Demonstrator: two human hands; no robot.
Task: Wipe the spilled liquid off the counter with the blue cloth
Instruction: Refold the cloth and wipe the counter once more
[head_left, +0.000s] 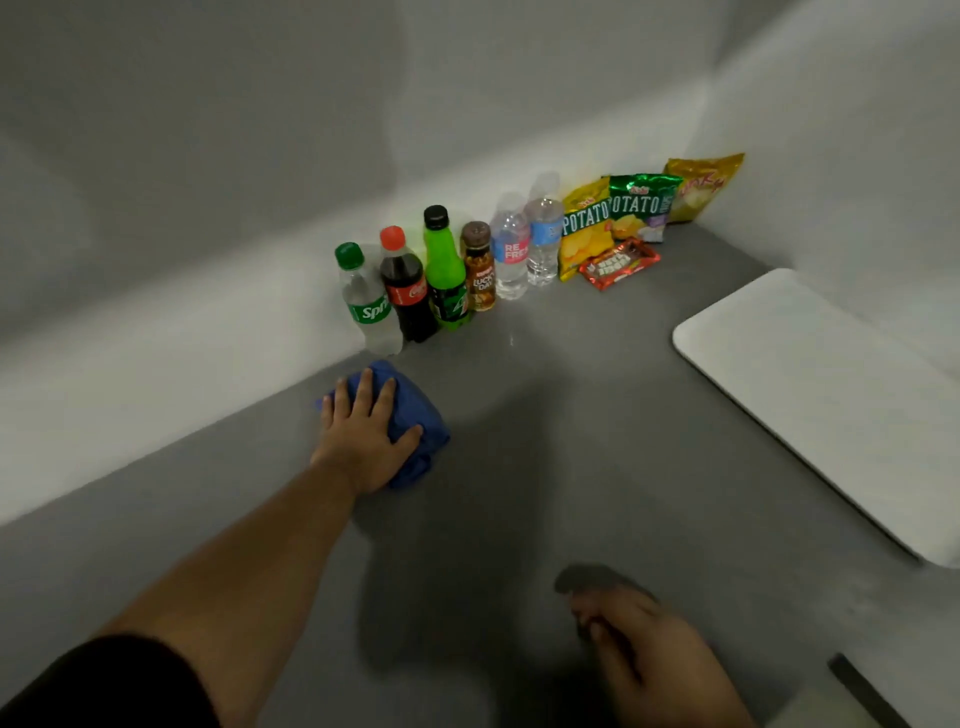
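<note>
currently the blue cloth is being pressed flat on the grey counter under the left hand, fingers spread on top, not clenched; wiping step is judged in progress. right hand is being rested near the front edge, blurred, finger state can't be told. no spill is being made out clearly. next stroke is being limited by the sprite bottle and cola bottle just behind; white board is lying well apart

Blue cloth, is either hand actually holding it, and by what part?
The left hand presses flat on top of the bunched blue cloth against the counter, fingers spread over it rather than gripping. The right hand holds nothing visible.
</note>
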